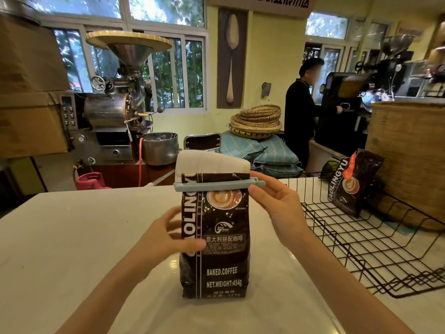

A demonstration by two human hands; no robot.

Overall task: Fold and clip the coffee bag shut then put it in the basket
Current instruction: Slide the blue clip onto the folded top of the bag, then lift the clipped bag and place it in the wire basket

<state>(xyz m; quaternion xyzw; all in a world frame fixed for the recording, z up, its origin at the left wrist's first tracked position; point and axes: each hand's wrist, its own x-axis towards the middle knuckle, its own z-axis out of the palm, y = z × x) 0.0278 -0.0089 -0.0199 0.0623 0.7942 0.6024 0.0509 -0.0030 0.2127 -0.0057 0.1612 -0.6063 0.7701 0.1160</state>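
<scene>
The coffee bag [215, 237] stands upright on the white counter [72, 237], directly in front of you. Its top is folded down, and the grey-blue clip [216, 186] lies across the fold from edge to edge. The white inner face of the bag top stands above the clip.

Your left hand [166, 239] steadies the bag at mid-height, thumb across the front panel and fingers curled around the left edge. Your right hand [277, 203] pinches the latch end of the clip between thumb and fingertips.

Status: folding is done and the clip is positioned. Your fingers cover the latch end, so it cannot be confirmed that the clip has snapped fully closed; it appears nearly shut along its length.

Remaining: confirm the latch, then lift the bag and place it in the wire basket [361, 249], just to your right on the same counter. A second, already clipped bag [354, 184] leans at the basket's far side, leaving open floor nearer you.
</scene>
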